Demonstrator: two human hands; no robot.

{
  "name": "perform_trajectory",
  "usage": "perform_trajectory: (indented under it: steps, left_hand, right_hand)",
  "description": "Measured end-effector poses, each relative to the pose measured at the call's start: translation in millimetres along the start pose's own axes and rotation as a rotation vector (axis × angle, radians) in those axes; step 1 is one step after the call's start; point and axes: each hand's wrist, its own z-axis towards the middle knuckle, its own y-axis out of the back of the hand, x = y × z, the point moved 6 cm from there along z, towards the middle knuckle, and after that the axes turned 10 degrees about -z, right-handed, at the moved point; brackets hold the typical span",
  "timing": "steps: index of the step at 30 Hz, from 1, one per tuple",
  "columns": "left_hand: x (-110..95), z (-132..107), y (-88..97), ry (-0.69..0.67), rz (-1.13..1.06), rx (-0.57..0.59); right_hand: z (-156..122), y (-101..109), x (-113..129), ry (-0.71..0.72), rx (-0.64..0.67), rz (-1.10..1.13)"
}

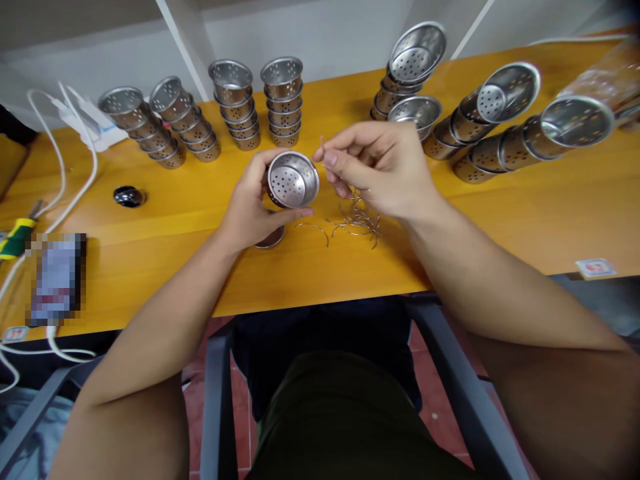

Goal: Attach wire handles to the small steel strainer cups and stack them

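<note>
My left hand (253,207) is wrapped round a perforated metal cup (293,180), its open mouth tilted up toward me. Just right of the cup's rim, my right hand (373,160) pinches a thin piece of wire (322,145) between thumb and forefinger. Below my right hand lies a loose pile of curved wires (361,220) on the table, and one curved wire (315,227) lies apart from it. A round metal piece (271,239) sits on the table under my left hand, partly hidden by it.
Stacks of perforated cups (233,100) stand along the back, with leaning stacks (505,143) at the right. At the left are a black round object (129,196), a phone (57,277), white cables (95,157) and a green-yellow handled tool (19,237). The table's front edge runs near my forearms.
</note>
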Motion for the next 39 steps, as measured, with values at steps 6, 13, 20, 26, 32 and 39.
perform_trajectory:
  steps: [6, 13, 20, 26, 32, 39]
  left_hand:
    - [-24.1, 4.1, -4.2, -0.047, -0.003, 0.076]
    - [-30.2, 3.4, -7.4, 0.08, 0.041, 0.111]
    - [-41.7, 6.3, -15.5, -0.011, 0.037, 0.079]
    - [-43.7, 5.5, -18.8, 0.046, -0.004, 0.077]
    - [-44.6, 6.3, -10.5, -0.007, -0.07, 0.019]
    - [-36.6, 5.5, -8.4, -0.052, -0.168, 0.073]
  right_hand:
    - [-4.0, -7.4, -5.7, 0.054, -0.036, -0.215]
    - [-6.1, -17.8, -7.0, 0.051, -0.066, -0.304]
    - [-5.2, -26.0, -8.9, -0.006, -0.099, -0.249]
    - [-3.6, -29.7, -9.8, -0.077, -0.091, -0.207]
    - [0.5, -23.9, 2.9, 0.031, 0.113, 0.028]
    - [-2.0, -26.0, 0.8, 0.03, 0.305, 0.241]
